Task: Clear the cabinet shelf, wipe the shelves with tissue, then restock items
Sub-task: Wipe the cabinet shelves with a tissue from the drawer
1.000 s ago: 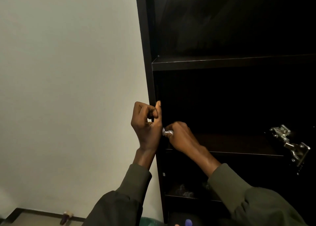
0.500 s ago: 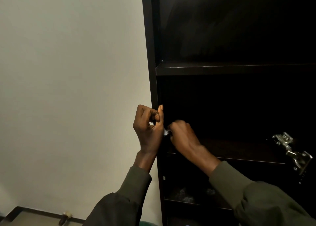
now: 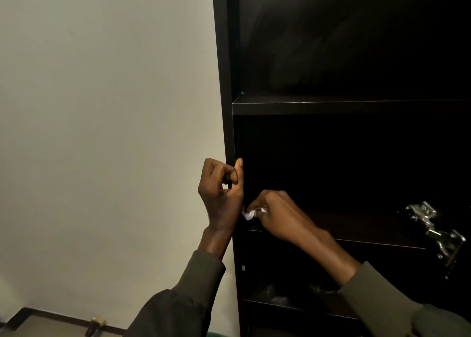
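A tall dark cabinet [image 3: 224, 81] stands open against a pale wall. My left hand [image 3: 220, 196] grips the front edge of its left side panel, thumb up along the inside. My right hand [image 3: 277, 214] is closed on a small crumpled white tissue [image 3: 251, 213] and presses it at the left end of the middle shelf [image 3: 369, 234], right beside my left hand. The upper shelf [image 3: 344, 106] looks bare. The shelf below [image 3: 293, 303] holds faint, clear crinkled items that I cannot make out in the dark.
A metal door hinge [image 3: 435, 232] sticks out at the right of the cabinet, level with the middle shelf. The pale wall [image 3: 102, 132] fills the left. A small brown and cream object [image 3: 94, 325] lies on the floor by the skirting.
The view has tilted so the shelves sit lower in frame. My right hand has shifted slightly with the tissue at the shelf's left end. My left hand keeps its grip on the panel.
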### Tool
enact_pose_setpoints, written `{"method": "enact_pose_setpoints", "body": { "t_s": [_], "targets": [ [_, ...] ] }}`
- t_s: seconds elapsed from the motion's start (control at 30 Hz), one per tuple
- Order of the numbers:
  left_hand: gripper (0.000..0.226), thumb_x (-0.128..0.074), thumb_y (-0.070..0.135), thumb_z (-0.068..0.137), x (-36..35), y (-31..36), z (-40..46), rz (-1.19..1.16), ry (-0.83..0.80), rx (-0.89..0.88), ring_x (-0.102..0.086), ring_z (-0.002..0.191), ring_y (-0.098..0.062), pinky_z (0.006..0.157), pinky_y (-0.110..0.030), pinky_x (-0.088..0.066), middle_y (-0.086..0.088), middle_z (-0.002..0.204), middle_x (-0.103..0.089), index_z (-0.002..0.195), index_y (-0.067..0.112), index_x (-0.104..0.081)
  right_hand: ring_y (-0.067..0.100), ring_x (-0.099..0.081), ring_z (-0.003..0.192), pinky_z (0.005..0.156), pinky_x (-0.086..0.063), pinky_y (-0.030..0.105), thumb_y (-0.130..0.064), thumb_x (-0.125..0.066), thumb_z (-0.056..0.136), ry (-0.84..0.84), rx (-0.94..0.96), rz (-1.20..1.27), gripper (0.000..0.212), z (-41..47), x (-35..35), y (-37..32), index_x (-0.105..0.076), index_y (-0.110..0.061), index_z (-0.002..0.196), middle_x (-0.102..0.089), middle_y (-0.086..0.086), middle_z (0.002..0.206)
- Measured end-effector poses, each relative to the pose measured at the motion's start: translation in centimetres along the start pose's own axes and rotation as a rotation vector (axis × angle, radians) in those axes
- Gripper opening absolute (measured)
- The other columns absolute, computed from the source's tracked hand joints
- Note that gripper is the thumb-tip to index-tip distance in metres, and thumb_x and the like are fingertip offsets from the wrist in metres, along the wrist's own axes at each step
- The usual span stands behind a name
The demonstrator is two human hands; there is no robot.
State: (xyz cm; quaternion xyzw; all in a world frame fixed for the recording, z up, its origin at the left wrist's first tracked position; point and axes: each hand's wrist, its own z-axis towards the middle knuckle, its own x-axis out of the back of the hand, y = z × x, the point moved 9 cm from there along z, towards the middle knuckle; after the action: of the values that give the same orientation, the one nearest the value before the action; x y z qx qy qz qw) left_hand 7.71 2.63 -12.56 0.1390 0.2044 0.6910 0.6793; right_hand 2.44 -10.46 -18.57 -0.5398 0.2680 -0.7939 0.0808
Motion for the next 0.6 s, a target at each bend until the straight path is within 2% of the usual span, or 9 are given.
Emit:
{"method": "enact_pose_setpoints", "body": {
  "t_s": [0.07, 0.1, 0.2, 0.33, 0.43, 0.53, 0.6],
  "targets": [
    [0.034, -0.071, 0.000, 0.088, 0.0, 0.1, 0.1, 0.004, -0.002, -0.003, -0.042, 0.065, -0.011, 0.056, -0.019, -0.036, -0.008, 0.068, -0.047, 0.061, 0.001, -0.050, 0.011, -0.061, 0.106, 0.091, -0.050, 0.022, -0.016, -0.059, 0.094, 0.140, -0.004, -0.046, 0.024, 0.9, 1.3, 0.7, -0.070, -0.022, 0.114, -0.063, -0.004, 0.116],
    [0.034, -0.071, 0.000, 0.088, 0.1, 0.1, 0.1, 0.007, -0.004, -0.004, -0.043, 0.066, -0.010, 0.056, -0.019, -0.036, -0.008, 0.068, -0.048, 0.061, 0.001, -0.050, 0.012, -0.060, 0.107, 0.091, -0.050, 0.023, -0.017, -0.057, 0.095, 0.144, -0.008, -0.087, 0.026, 1.2, 0.9, 0.7, -0.067, -0.021, 0.118, -0.062, -0.002, 0.119],
    [0.033, -0.071, 0.002, 0.088, 0.0, 0.1, 0.1, 0.007, -0.015, -0.009, -0.044, 0.068, -0.010, 0.056, -0.019, -0.038, -0.008, 0.068, -0.049, 0.061, 0.002, -0.050, 0.016, -0.052, 0.115, 0.096, -0.046, 0.029, -0.016, -0.054, 0.096, -0.020, -0.022, -0.173, 0.029, 1.8, -2.6, 0.5, -0.059, -0.020, 0.124, -0.051, 0.001, 0.127],
    [0.033, -0.070, 0.002, 0.088, -0.1, 0.2, 0.3, 0.025, -0.027, -0.022, -0.043, 0.066, -0.010, 0.056, -0.018, -0.037, -0.007, 0.069, -0.048, 0.062, 0.002, -0.051, 0.023, -0.044, 0.123, 0.103, -0.038, 0.037, -0.022, -0.055, 0.095, -0.011, -0.034, -0.301, 0.034, 2.1, -3.0, 0.8, -0.054, -0.024, 0.129, -0.047, 0.002, 0.133],
    [0.033, -0.071, 0.001, 0.088, -0.1, 0.4, 0.1, 0.019, -0.028, -0.025, -0.042, 0.065, -0.009, 0.058, -0.014, -0.035, -0.007, 0.069, -0.048, 0.062, 0.003, -0.050, 0.025, -0.046, 0.119, 0.099, -0.040, 0.034, -0.017, -0.056, 0.095, 0.023, 0.024, -0.269, 0.034, 1.3, -3.0, 0.7, -0.056, -0.018, 0.129, -0.048, 0.005, 0.129],
    [0.034, -0.070, -0.001, 0.088, -0.2, 0.3, -0.1, 0.008, -0.011, -0.002, -0.043, 0.065, -0.009, 0.056, -0.017, -0.036, -0.006, 0.070, -0.047, 0.062, 0.003, -0.050, 0.027, -0.053, 0.107, 0.087, -0.044, 0.030, -0.008, -0.053, 0.094, 0.003, 0.115, -0.191, 0.023, -0.7, -2.9, -0.5, -0.061, -0.004, 0.114, -0.052, 0.011, 0.117],
    [0.034, -0.070, 0.000, 0.088, -0.2, 0.2, -0.1, 0.004, 0.001, 0.016, -0.043, 0.064, -0.010, 0.055, -0.019, -0.036, -0.006, 0.071, -0.047, 0.062, 0.002, -0.050, 0.015, -0.056, 0.104, 0.086, -0.047, 0.024, -0.015, -0.058, 0.095, -0.021, 0.155, -0.089, 0.020, -2.0, -2.2, -1.3, -0.067, -0.012, 0.111, -0.056, -0.001, 0.114]
  ]
}}
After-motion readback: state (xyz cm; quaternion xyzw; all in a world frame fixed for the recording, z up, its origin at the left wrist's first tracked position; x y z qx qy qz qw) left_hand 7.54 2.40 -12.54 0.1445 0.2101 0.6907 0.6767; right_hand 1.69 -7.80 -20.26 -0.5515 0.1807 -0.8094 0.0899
